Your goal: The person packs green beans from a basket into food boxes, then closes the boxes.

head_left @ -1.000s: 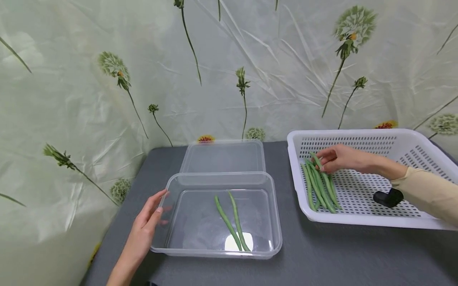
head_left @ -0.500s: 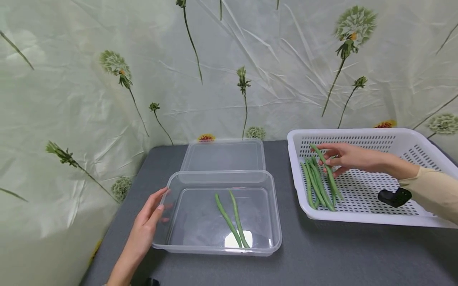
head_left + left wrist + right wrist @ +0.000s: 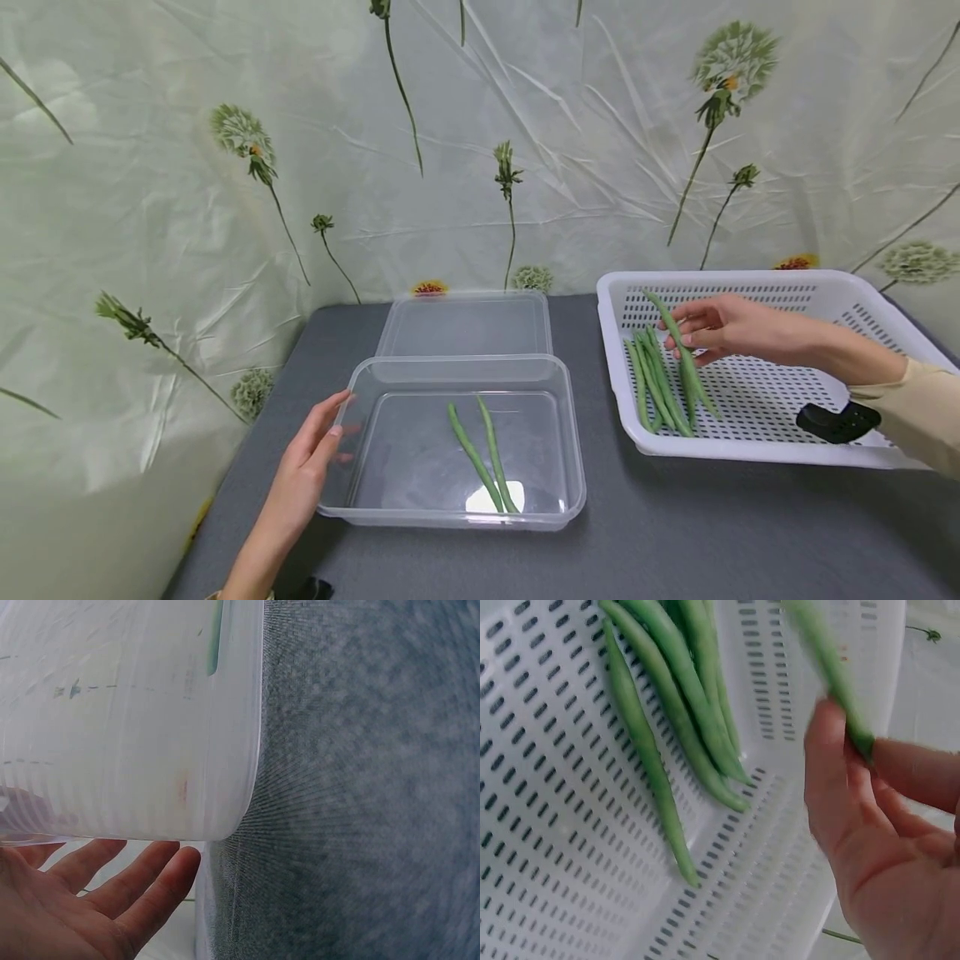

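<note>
My right hand (image 3: 731,329) pinches a green bean (image 3: 821,649) between thumb and fingers, above the left part of a white perforated basket (image 3: 750,450). Under and beside it, several more green beans (image 3: 694,690) lie in the basket. At the left side of a clear plastic container (image 3: 405,467), my left hand (image 3: 296,475) touches the wall with fingers extended; the left wrist view shows the fingers (image 3: 142,877) nearly straight against the container. Two green beans (image 3: 476,458) lie on the container's floor, their near ends close together.
Behind the container a clear flat lid (image 3: 465,325) lies on the grey tabletop (image 3: 525,567). A bare strip of table separates container and basket. A flower-printed sheet (image 3: 450,167) hangs behind the table and along its left side.
My right hand has drawn a green bean up from the bunch, its far end now raised above the others. The left hand stays at the container, which has not visibly moved.
</note>
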Motion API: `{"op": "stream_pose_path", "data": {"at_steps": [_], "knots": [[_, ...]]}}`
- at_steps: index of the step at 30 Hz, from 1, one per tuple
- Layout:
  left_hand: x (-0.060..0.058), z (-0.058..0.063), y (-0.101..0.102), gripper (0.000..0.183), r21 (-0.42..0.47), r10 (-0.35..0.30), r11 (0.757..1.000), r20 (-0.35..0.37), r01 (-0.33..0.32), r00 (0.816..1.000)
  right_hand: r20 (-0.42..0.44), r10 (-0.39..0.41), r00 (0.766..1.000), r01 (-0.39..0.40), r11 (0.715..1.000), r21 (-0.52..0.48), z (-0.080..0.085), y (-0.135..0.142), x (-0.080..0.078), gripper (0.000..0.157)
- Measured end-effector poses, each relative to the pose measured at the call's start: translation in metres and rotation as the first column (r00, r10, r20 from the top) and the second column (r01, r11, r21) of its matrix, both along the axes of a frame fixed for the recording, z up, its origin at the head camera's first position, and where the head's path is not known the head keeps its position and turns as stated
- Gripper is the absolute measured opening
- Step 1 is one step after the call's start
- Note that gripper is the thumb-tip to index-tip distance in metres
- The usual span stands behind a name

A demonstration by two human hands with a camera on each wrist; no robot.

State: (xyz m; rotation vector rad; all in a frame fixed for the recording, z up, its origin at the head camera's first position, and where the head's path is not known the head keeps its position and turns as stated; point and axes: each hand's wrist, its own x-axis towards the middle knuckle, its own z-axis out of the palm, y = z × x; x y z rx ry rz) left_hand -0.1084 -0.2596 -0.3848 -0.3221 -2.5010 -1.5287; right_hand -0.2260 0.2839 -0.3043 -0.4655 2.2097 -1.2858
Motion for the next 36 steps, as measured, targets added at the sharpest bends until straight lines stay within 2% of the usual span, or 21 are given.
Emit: {"op": "stream_pose_path", "data": {"at_steps": [4, 6, 13, 19, 23, 30, 36], "knots": [[0.0, 0.0, 0.0, 0.04, -0.004, 0.005, 1.0, 0.002, -0.005, 1.0, 0.05, -0.006, 0.999, 0.007, 0.999, -0.031, 0.005, -0.002, 0.006, 0.047], [0.0, 0.0, 0.0, 0.04, -0.006, 0.004, 1.0, 0.003, -0.004, 1.0, 0.045, -0.014, 0.999, 0.015, 0.999, -0.034, 0.009, -0.002, 0.009, 0.047], [0.001, -0.001, 0.0, 0.04, -0.02, 0.01, 1.0, 0.013, -0.01, 1.0, -0.035, -0.046, 0.998, 0.044, 0.998, -0.05, 0.021, -0.005, 0.018, 0.045], [-0.001, -0.002, -0.001, 0.041, -0.038, 0.013, 0.999, 0.03, -0.011, 0.999, -0.091, -0.092, 0.992, 0.085, 0.993, -0.084, 0.028, -0.01, 0.033, 0.059], [-0.002, -0.002, -0.002, 0.041, -0.04, 0.009, 0.999, 0.03, -0.008, 1.0, -0.136, -0.103, 0.985, 0.083, 0.985, -0.148, 0.026, -0.014, 0.044, 0.055], [-0.002, -0.001, -0.001, 0.041, -0.048, 0.009, 0.999, 0.027, -0.008, 1.0, -0.188, -0.181, 0.965, 0.13, 0.958, -0.255, 0.017, -0.026, 0.063, 0.052], [-0.001, -0.001, -0.001, 0.041, -0.047, 0.008, 0.999, 0.022, -0.007, 1.0, -0.213, -0.239, 0.947, 0.162, 0.932, -0.324, 0.016, -0.05, 0.083, 0.052]]}}
